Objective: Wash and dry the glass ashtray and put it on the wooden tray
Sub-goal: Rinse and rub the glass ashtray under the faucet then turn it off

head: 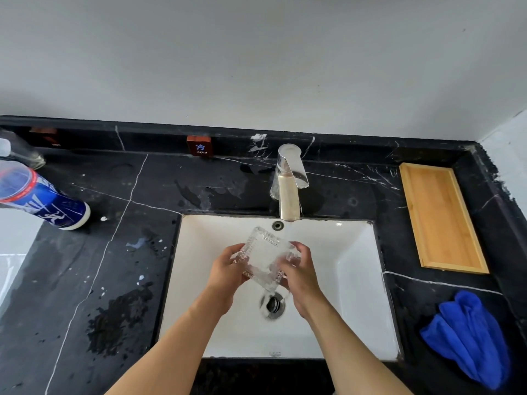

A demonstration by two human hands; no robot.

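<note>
Left hand (228, 269) and right hand (299, 273) grip the glass ashtray (265, 256), whose clear edges blur against the white sink (356, 280).

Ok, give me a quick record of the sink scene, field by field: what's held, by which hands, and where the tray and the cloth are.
held item: glass ashtray, tilted over the sink
left hand: grips its left edge
right hand: grips its right edge
faucet: behind the ashtray, water flow unclear
wooden tray: on counter right of sink, nothing on it
blue cloth: crumpled, front right of counter
</note>
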